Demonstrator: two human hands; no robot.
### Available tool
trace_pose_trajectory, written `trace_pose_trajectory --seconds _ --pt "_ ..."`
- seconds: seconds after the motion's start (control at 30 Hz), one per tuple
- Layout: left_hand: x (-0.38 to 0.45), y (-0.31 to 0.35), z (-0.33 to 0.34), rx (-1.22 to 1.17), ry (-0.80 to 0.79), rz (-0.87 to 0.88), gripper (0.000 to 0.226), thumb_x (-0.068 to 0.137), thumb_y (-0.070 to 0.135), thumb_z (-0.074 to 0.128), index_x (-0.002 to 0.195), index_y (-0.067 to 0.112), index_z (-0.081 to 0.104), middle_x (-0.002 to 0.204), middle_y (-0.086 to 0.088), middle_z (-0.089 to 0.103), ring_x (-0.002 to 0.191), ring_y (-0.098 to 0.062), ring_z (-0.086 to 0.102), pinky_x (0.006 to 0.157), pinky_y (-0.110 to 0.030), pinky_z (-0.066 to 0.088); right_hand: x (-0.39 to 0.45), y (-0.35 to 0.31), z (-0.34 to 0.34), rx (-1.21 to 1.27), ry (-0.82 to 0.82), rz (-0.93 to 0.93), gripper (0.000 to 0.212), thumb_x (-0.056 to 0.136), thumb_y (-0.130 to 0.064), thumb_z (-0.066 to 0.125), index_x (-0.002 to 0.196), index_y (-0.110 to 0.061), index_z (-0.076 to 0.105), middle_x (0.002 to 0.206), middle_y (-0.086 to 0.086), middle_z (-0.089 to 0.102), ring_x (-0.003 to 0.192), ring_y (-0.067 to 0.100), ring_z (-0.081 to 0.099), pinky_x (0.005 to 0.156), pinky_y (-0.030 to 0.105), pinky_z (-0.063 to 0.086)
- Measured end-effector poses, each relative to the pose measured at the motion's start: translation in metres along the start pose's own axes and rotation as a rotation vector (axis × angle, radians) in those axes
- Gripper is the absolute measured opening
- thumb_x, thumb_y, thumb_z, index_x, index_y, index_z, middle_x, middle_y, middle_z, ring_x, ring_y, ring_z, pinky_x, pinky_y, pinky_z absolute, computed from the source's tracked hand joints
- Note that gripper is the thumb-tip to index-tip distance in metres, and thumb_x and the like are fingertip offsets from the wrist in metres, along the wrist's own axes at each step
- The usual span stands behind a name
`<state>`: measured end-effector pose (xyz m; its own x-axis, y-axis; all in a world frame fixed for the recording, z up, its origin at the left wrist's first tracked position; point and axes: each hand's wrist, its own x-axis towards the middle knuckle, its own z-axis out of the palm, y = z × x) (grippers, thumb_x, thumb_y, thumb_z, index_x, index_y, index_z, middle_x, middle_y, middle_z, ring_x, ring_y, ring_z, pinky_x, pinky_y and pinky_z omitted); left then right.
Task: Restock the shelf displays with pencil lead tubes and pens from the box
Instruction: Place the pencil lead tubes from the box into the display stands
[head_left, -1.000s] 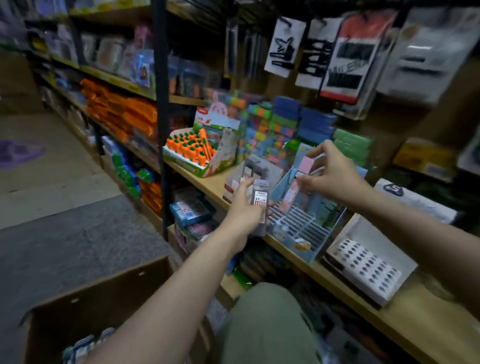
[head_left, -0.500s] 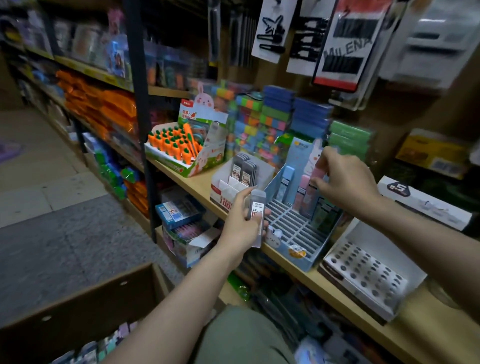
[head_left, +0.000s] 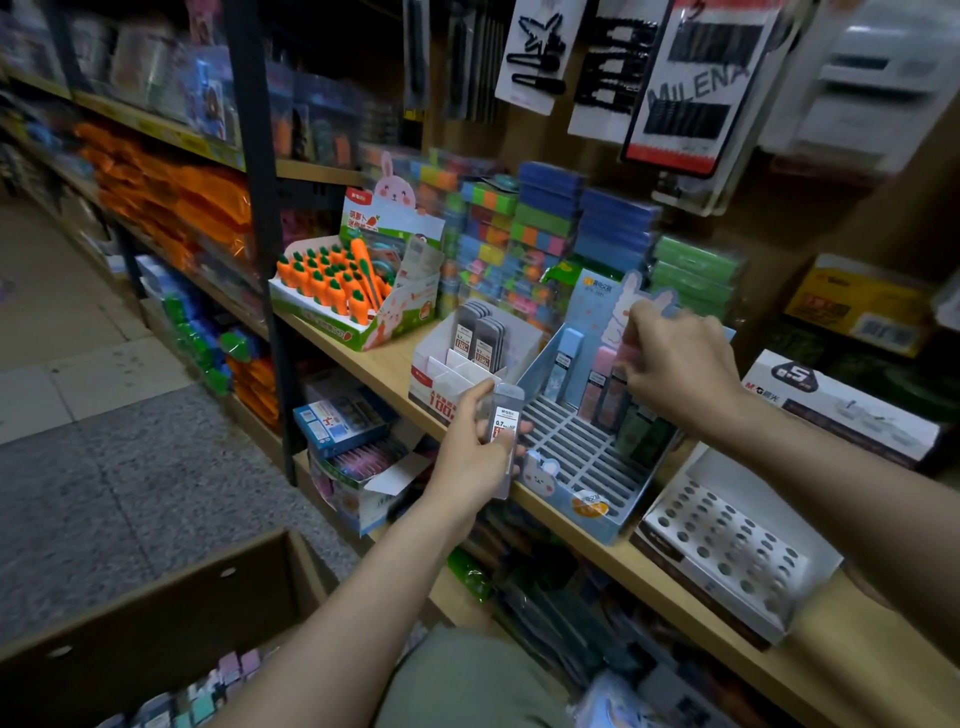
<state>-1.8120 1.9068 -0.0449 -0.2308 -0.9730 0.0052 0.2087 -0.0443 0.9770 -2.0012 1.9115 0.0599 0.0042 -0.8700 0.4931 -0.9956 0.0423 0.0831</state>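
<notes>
At frame centre, the left hand (head_left: 475, 441) is gripping a grey tube (head_left: 503, 431); the right hand (head_left: 675, 364) is pinching a pink tube (head_left: 626, 345) over the blue display (head_left: 587, 467).

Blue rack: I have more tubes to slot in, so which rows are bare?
The blue rack is bare across its front rows, from the rabbit sticker back to the standing tubes. The rear row is crowded, with the right hand there. The white box has bare front pockets.

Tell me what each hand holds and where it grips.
Left hand grips a grey lead tube around its middle. Right hand pinches a pink tube near its top.
</notes>
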Motion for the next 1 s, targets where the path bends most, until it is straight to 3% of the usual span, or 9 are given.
trace_pose_trajectory --seconds 0.1,0.33,0.53,0.67,0.77,0.87,1.0 --pt "-0.001 -0.001 -0.001 0.008 0.0 -0.007 0.053 0.099 0.002 0.047 0.139 0.036 0.039 0.106 -0.007 0.069 0.08 -0.015 0.061 0.061 -0.022 0.054 0.002 0.001 0.003 -0.013 -0.006 0.003 0.017 0.087 -0.023 0.063 0.095 -0.017 0.05 0.084 0.008 0.064 0.083 0.031 0.058 0.079 0.039 0.036" --pt "-0.005 -0.002 -0.003 -0.006 -0.014 -0.003 0.055 0.099 0.001 0.048 0.14 0.038 0.039 0.096 -0.004 0.069 0.078 -0.014 0.06 0.067 -0.026 0.053 -0.002 -0.001 0.005 -0.062 0.026 -0.023 0.012 0.089 -0.024 0.064 0.094 -0.014 0.059 0.087 0.008 0.066 0.084 0.028 0.058 0.077 0.041 0.047" --pt "-0.006 0.002 -0.004 0.021 -0.006 0.019 0.051 0.099 0.003 0.049 0.139 0.032 0.041 0.103 -0.004 0.071 0.078 -0.013 0.063 0.06 -0.02 0.052 -0.011 0.006 0.008 -0.183 0.04 -0.082 0.029 0.095 -0.033 0.055 0.1 -0.011 0.072 0.111 0.008 0.058 0.1 0.025 0.051 0.083 0.04 0.046" --pt "-0.007 0.006 0.0 0.039 -0.009 0.029 0.042 0.098 0.003 0.05 0.13 0.028 0.043 0.101 0.001 0.073 0.076 -0.01 0.066 0.063 -0.022 0.056 -0.019 0.004 0.001 -0.135 -0.003 -0.076 0.03 0.096 -0.032 0.052 0.112 -0.013 0.069 0.113 0.009 0.053 0.103 0.026 0.049 0.086 0.041 0.045" --pt "-0.009 0.011 0.004 0.065 -0.027 0.043 0.034 0.098 0.003 0.05 0.125 0.024 0.047 0.1 0.004 0.073 0.081 -0.011 0.066 0.065 -0.022 0.055 -0.028 0.013 -0.012 -0.034 0.046 -0.054 0.035 0.093 -0.022 0.058 0.126 -0.009 0.06 0.115 0.012 0.056 0.102 0.031 0.055 0.084 0.044 0.049" --pt "-0.013 0.014 0.008 0.093 -0.041 0.04 0.033 0.098 0.003 0.049 0.124 0.024 0.048 0.101 0.004 0.072 0.084 -0.012 0.066 0.069 -0.026 0.058 -0.038 0.025 -0.021 -0.003 0.036 -0.09 0.035 0.089 -0.018 0.067 0.121 -0.006 0.063 0.112 0.014 0.062 0.101 0.032 0.059 0.083 0.043 0.051" --pt "-0.022 0.013 0.014 0.042 -0.045 -0.008 0.028 0.098 -0.001 0.047 0.123 0.012 0.048 0.104 -0.008 0.07 0.078 -0.021 0.063 0.059 -0.026 0.058 -0.049 0.03 -0.017 -0.026 -0.039 -0.125 0.034 0.087 -0.019 0.071 0.117 -0.004 0.066 0.113 0.014 0.061 0.098 0.034 0.062 0.079 0.04 0.051"
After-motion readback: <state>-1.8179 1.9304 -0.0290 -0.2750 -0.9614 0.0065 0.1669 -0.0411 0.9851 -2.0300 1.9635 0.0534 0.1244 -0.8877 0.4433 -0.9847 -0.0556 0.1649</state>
